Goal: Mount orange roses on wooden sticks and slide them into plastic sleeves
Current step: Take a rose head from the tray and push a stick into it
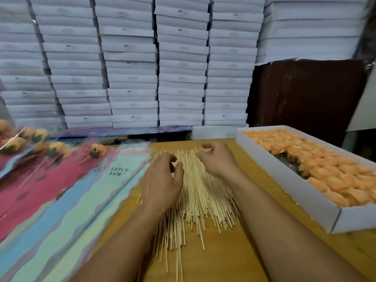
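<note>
Hands hover over the sticks (195, 192) on the table (230, 251): left hand (162, 180) loosely curled, right hand (217, 159) seemingly pinching nothing. Lifting one stick cleanly matters; roses (317, 159) wait boxed at right, sleeves (77, 192) left.

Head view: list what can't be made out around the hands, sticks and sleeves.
- Left hand: whether its fingers pinch a stick; blurred.
- Right hand: the same; curled fingers hide it.
- Wooden sticks: partly covered by both forearms.
- Plastic sleeves: cut off by the left edge, smeared.
- Rose box: cut off by the right edge.
</note>
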### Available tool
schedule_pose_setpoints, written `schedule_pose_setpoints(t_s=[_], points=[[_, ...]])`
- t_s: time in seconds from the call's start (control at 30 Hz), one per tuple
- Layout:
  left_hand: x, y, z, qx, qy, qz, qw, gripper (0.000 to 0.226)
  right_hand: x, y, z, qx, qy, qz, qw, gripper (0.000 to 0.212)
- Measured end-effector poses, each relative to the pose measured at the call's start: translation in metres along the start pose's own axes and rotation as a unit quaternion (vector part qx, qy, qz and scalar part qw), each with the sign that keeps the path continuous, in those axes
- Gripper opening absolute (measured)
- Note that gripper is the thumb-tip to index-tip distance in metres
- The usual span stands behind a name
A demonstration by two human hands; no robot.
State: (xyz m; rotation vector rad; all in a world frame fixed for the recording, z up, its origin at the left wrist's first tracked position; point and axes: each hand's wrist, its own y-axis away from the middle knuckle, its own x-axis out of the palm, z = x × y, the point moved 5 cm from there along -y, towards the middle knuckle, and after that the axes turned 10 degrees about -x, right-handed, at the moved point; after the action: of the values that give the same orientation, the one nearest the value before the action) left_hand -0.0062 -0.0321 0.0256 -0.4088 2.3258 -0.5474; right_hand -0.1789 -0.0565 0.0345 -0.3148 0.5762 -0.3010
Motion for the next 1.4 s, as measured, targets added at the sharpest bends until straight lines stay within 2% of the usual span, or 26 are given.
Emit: schedule_pose_setpoints(t_s=[0.1,0.2,0.33,0.4,0.47,0.53,0.67,0.83,1.1,1.2,1.27,1.4], points=[[-0.002,-0.001,0.001,-0.008,0.005,0.008,1.000,0.021,-0.043,-0.019,-0.002,0.006,0.072,-0.010,0.997,0.031],[-0.001,-0.002,0.003,-0.017,0.000,0.016,1.000,0.018,-0.098,-0.034,-0.018,0.035,0.229,-0.010,0.973,0.021],[0.002,-0.003,0.006,-0.031,-0.003,0.022,0.999,0.018,-0.168,-0.030,-0.054,0.126,0.443,0.002,0.888,0.013],[0.003,-0.004,0.007,-0.037,0.000,0.024,0.999,0.017,-0.190,-0.025,-0.073,0.170,0.506,0.037,0.845,0.020],[0.003,-0.005,0.008,-0.041,0.001,0.026,0.999,0.016,-0.203,-0.018,-0.092,0.196,0.532,0.092,0.819,0.033],[0.003,-0.005,0.009,-0.044,0.000,0.028,0.999,0.016,-0.209,-0.012,-0.105,0.207,0.530,0.131,0.812,0.041],[0.003,-0.005,0.009,-0.044,0.000,0.031,0.999,0.016,-0.212,-0.007,-0.112,0.209,0.549,0.158,0.794,0.034],[0.002,-0.004,0.009,-0.042,0.000,0.036,0.998,0.016,-0.210,-0.008,-0.116,0.194,0.565,0.142,0.789,0.023],[0.005,-0.005,0.011,-0.038,0.001,0.039,0.999,0.016,-0.210,-0.009,-0.128,0.191,0.552,0.122,0.803,0.028],[0.006,-0.006,0.012,-0.036,0.001,0.039,0.999,0.016,-0.212,-0.009,-0.126,0.200,0.522,0.105,0.823,0.022],[0.006,-0.007,0.012,-0.034,0.001,0.039,0.999,0.016,-0.217,-0.011,-0.121,0.204,0.496,0.076,0.841,0.026],[0.007,-0.007,0.011,-0.030,0.014,0.040,0.999,0.015,-0.222,-0.019,-0.100,0.171,0.498,0.020,0.850,0.039]])
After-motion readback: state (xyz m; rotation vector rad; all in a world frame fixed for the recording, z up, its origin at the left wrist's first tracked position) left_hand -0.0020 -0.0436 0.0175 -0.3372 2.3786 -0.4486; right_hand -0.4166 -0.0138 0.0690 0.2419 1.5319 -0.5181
